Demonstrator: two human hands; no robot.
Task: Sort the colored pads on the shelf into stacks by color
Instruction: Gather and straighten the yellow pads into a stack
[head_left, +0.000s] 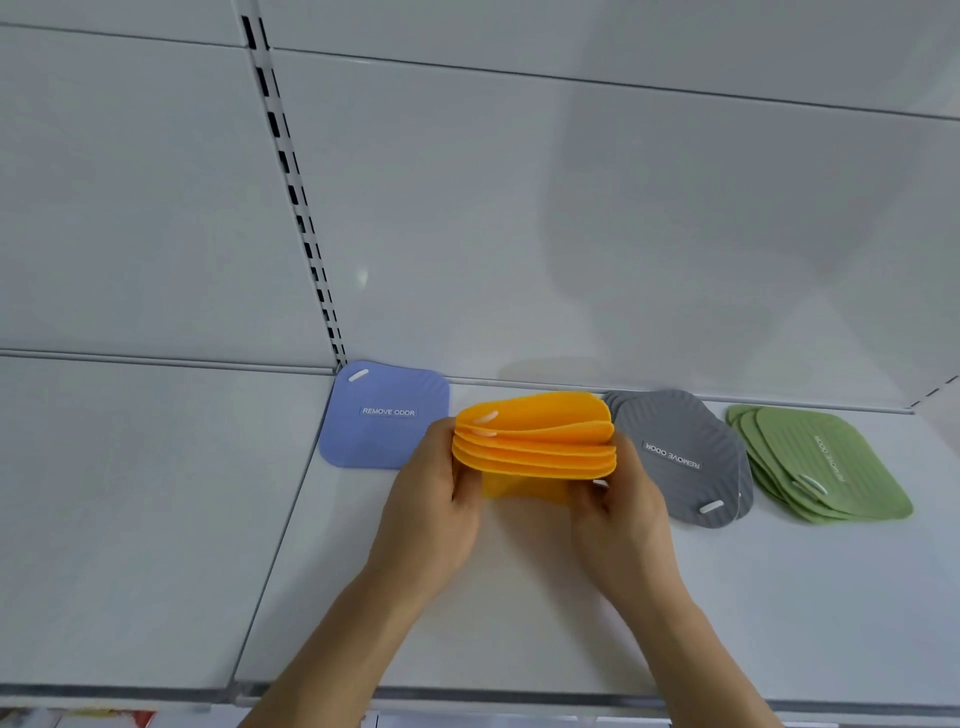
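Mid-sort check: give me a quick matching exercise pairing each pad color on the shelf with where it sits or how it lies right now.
Things:
1. blue pad
2. orange pads
3. gray pads
4. green pads

Places or states:
A. fanned pile at the far right
B. lying flat at the left, label reading upright
C. held bent between the left hand and right hand
D. loose pile just right of the hands, label upside down

Pairs: 1-B, 2-C, 3-D, 4-A
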